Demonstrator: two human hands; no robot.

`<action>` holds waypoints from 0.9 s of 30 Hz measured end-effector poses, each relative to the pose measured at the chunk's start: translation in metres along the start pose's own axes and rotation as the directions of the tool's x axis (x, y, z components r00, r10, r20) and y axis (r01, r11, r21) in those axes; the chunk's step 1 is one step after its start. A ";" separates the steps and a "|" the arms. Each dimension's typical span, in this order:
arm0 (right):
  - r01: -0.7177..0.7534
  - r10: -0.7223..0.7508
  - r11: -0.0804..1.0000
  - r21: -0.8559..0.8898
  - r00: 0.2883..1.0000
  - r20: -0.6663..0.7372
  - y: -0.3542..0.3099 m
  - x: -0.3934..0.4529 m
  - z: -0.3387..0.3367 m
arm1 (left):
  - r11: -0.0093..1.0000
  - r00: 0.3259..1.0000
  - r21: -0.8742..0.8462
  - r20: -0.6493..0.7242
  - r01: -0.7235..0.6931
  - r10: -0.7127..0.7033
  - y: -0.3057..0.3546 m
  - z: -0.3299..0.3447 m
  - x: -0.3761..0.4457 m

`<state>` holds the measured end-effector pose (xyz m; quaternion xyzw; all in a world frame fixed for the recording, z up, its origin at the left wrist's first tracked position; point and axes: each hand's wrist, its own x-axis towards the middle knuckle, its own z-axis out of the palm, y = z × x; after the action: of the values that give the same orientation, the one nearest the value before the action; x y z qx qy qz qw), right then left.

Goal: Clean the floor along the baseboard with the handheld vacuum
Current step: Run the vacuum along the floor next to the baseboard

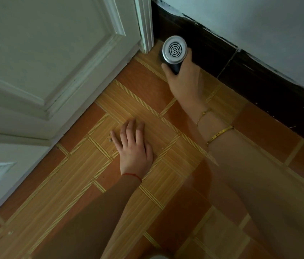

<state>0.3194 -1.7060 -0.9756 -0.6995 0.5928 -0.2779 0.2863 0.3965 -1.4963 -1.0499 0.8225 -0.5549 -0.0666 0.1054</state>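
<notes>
My right hand (pixel 184 79) grips the handheld vacuum (pixel 174 50), a dark body whose round silver rear end with a white vent grille faces me. Its nozzle points down into the corner and is hidden behind the body. It sits right beside the dark baseboard (pixel 256 71), close to the white door frame (pixel 145 25). My left hand (pixel 133 146) lies flat on the orange and tan tiled floor (pixel 140 101), fingers spread, holding nothing. Small crumbs (pixel 110 140) lie by my left thumb.
A white panelled door (pixel 44 62) fills the left side, its bottom edge running diagonally along the floor. A pale wall (pixel 259 25) rises above the baseboard at the right. More specks of dirt (pixel 9 233) lie near the door's lower edge.
</notes>
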 end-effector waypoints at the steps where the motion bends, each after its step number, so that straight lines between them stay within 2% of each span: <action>1: -0.006 0.006 1.000 0.010 1.000 -0.005 -0.001 0.002 0.002 | 1.000 1.000 -0.002 -0.002 0.000 0.000 0.000 0.000 0.000; 5: 0.062 -0.067 0.997 0.050 0.991 0.112 -0.012 0.000 0.013 | 1.000 1.000 -0.011 -0.012 -0.005 0.005 -0.001 0.000 -0.001; 9: 0.188 -0.200 0.980 0.068 0.945 0.258 -0.019 -0.024 0.022 | 1.000 1.000 -0.016 -0.003 0.003 -0.003 0.000 -0.001 -0.001; 13: 0.225 -0.235 0.972 0.066 0.942 0.241 -0.008 -0.039 0.013 | 1.000 1.000 -0.019 -0.006 0.000 0.000 0.000 0.000 -0.001; 15: 0.206 -0.211 0.977 0.045 0.960 0.184 0.001 -0.039 0.003 | 1.000 1.000 -0.024 -0.012 0.002 -0.002 0.000 0.000 -0.001; 17: 0.128 -0.130 0.991 0.025 0.985 0.111 0.011 -0.038 -0.010 | 1.000 1.000 -0.027 -0.012 0.005 -0.005 0.000 0.001 -0.001; 20: -0.020 0.019 0.997 0.075 1.000 0.009 0.024 -0.041 -0.031 | 1.000 1.000 -0.029 -0.008 0.009 -0.009 0.000 0.001 -0.001; 22: -0.068 0.070 0.993 0.101 0.998 -0.011 0.029 -0.050 -0.042 | 0.999 1.000 -0.035 -0.015 0.005 -0.005 0.000 0.002 -0.001; 24: -0.056 0.054 0.995 0.088 0.998 0.023 0.032 -0.062 -0.047 | 0.999 1.000 -0.043 -0.019 0.003 -0.004 0.000 0.001 -0.002; 27: -0.054 0.031 0.992 0.112 0.980 0.198 0.031 -0.086 -0.050 | 0.999 1.000 -0.052 -0.020 0.000 -0.001 0.000 0.001 -0.002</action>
<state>0.2499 -1.6289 -0.9681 -0.6926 0.5593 -0.2358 0.3897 0.3957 -1.4939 -1.0510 0.8202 -0.5518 -0.0727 0.1323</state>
